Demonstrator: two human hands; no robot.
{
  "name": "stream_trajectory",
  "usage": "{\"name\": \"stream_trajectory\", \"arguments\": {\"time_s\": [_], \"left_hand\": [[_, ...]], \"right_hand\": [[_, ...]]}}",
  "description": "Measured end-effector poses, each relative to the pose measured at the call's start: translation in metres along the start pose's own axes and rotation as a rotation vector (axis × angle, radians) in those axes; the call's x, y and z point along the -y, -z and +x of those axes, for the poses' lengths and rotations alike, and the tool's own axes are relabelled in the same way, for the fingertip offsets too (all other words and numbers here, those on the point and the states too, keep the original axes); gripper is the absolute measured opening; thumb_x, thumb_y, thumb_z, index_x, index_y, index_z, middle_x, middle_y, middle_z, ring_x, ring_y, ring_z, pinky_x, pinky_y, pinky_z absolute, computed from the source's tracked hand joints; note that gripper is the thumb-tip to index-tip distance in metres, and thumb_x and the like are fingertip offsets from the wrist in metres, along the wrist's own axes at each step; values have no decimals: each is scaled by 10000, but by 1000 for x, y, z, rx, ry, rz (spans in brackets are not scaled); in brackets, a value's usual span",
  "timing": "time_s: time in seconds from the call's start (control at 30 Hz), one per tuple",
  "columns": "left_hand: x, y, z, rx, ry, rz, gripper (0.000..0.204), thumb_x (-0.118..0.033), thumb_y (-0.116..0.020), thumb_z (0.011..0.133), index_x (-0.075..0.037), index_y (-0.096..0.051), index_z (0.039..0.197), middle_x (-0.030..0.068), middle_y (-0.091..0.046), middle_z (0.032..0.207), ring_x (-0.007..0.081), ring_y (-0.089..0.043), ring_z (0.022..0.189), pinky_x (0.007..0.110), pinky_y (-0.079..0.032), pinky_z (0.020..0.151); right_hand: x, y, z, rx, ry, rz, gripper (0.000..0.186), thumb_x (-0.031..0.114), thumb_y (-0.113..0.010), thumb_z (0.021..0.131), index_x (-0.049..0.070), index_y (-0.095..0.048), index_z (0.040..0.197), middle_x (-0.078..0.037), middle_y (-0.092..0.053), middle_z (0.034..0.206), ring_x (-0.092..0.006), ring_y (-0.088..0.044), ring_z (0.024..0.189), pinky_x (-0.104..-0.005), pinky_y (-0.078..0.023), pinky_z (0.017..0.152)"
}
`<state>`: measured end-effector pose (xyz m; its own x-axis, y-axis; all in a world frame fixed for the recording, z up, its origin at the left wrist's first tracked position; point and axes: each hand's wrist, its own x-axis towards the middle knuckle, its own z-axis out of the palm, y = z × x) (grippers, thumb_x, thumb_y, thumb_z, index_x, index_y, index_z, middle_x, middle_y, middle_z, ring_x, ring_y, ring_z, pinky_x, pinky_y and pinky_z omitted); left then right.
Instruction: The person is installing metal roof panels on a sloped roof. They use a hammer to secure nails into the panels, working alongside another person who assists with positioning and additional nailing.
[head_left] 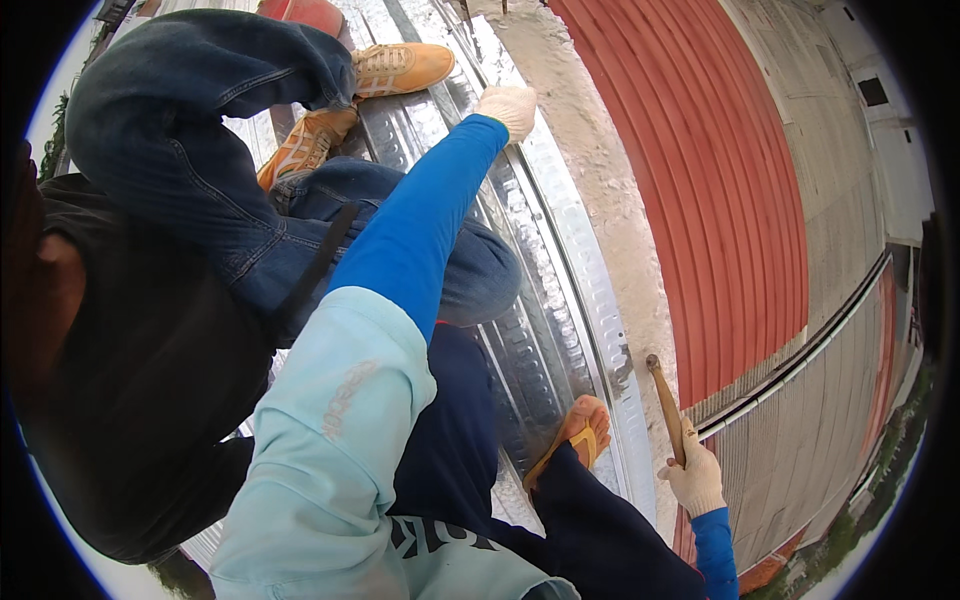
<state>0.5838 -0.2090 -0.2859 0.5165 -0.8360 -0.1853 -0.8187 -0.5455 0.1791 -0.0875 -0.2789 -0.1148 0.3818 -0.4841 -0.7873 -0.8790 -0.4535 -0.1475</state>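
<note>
- The person's gloved hands are well apart: the left hand [508,110] reaches far forward to the shiny metal sheeting [520,395], the right hand [695,480] is low on the right
- The right hand is wrapped round a wooden-handled tool [668,408], whose far end is over the rough concrete ledge [620,215] beside the sheeting; I cannot tell whether it touches
- The left hand looks curled at the sheeting's outer edge, but I cannot tell whether it grips or only leans there
- A slip of the left glove on smooth metal could tip the body outward, since the arm is stretched so far
- A loose grip could drop the tool past the ledge toward the red roof [690,180], which seems to lie lower
- The foot [585,412] in a yellow flip-flop [545,460] rests by the same edge; thin footwear could slide or leave toes open to a cut
- A co-worker's jeans [190,150] and orange shoe [405,70] crowd the left arm, so a sudden shift by either person could jolt the other
</note>
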Motion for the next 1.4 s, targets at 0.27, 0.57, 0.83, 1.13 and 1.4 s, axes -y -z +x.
{"name": "stream_trajectory", "arguments": {"time_s": [0.27,0.57,0.83,1.13,1.4], "left_hand": [[-45,8,-43,3,62,-96,288,-179,-588,1073,51,-728,1174,311,-803,1056,491,-795,1063,599,-609,940],[-19,-6,-85,-179,1,-55,300,-193,-546,1116,42,-731,1129,276,-753,1167,490,-749,1134,588,-603,971],[9,0,-25,-246,184,-13,305,-188,-560,1105,54,-737,1158,242,-683,1356,435,-667,1304,554,-571,1090],[40,-86,39,-726,500,-69,342,-221,-595,1117,38,-693,1318,274,-549,1621,560,-471,1546,647,-289,1332],[12,-62,40,-550,496,-150,401,-190,-642,1043,44,-695,1365,289,-515,1668,527,-418,1599,625,-235,1373]], "right_hand": [[37,15,10,-120,240,159,945,1,-897,803,-46,-489,1654,-280,-769,1155,-374,-813,1061,-447,-628,928],[162,18,137,-55,537,913,630,-126,-698,906,-13,-595,1517,-108,-680,1058,-104,-684,799,-277,-562,636],[186,-3,203,-173,517,738,456,17,-765,1011,-81,-613,1430,-154,-724,1019,-183,-739,863,-344,-613,744],[266,35,274,-317,848,564,410,148,-683,1147,-48,-578,1491,-21,-633,829,-61,-577,655,-258,-485,568],[436,125,382,-325,964,358,385,124,-693,1115,-61,-611,1442,-217,-780,1026,-260,-824,893,-396,-638,753]]}}
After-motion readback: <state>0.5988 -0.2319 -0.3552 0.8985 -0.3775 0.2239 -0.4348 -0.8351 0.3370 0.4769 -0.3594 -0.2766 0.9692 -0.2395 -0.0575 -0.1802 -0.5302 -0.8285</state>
